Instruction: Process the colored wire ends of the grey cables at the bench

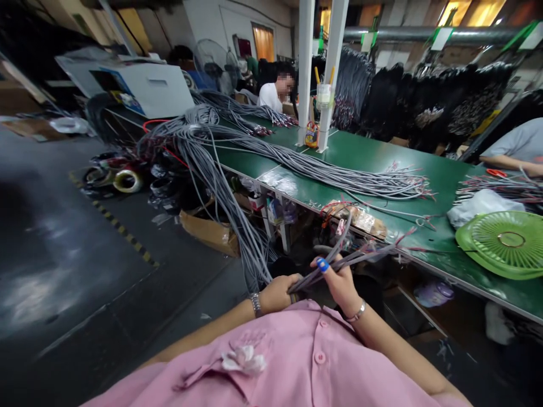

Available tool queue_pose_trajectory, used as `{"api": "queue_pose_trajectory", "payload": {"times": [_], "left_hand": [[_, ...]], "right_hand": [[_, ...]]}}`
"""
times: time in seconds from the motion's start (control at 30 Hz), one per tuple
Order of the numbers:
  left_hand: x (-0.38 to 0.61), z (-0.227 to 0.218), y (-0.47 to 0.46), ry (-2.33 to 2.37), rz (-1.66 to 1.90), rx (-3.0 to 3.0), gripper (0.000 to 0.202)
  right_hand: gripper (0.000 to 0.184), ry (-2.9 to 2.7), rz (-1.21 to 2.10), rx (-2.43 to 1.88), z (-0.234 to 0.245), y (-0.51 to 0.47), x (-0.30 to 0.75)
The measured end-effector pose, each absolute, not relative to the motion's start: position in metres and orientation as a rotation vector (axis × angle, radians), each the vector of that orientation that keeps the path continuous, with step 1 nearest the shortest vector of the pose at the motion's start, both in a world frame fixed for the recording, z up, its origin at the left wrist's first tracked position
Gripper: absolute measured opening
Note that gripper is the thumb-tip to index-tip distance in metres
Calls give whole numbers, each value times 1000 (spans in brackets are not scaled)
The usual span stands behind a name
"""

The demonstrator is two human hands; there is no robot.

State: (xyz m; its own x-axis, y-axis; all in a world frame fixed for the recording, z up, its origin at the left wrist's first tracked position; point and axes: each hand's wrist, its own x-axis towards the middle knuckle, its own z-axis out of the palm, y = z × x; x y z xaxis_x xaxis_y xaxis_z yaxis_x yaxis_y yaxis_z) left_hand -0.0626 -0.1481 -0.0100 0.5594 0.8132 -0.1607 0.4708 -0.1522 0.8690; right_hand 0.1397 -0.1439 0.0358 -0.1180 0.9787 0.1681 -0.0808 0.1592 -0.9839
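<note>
so, both hands [276, 293] [341, 284] clasp grey cables [311, 278] — forearms [388, 336] slanting inward, right thumb [323, 265] uppermost.

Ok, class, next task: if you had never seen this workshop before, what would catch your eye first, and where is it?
Probably the long bundle of grey cables stretched along the green table. At the table's right end, a bright green plastic basket stands out. Nearest the camera, the left hand and right hand hold grey strands, with a vivid blue covering on the right thumb.
</note>
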Motion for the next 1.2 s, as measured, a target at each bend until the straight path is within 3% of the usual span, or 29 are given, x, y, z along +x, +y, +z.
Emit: {"api": "queue_pose_trajectory", "payload": {"times": [0.1,0.33,0.8,1.03,1.2], "left_hand": [[-70,-11,-152,1051,386,1772,38],[-35,-2,-129,786,561,1517,52],[-13,-18,-124,905,580,1209,53],[-29,-24,-112,1025,830,1054,49],[-31,2,-97,962,931,1052,51]], "right_hand": [[42,-1235,1187,-1020,39,-147,153],[45,-1424,1544,-825,23,-145,133],[39,-1177,1204,-1177,21,-124,189],[37,-1132,1270,-1153,11,-116,185],[27,-1191,1351,-1072,4,-116,172]]}}
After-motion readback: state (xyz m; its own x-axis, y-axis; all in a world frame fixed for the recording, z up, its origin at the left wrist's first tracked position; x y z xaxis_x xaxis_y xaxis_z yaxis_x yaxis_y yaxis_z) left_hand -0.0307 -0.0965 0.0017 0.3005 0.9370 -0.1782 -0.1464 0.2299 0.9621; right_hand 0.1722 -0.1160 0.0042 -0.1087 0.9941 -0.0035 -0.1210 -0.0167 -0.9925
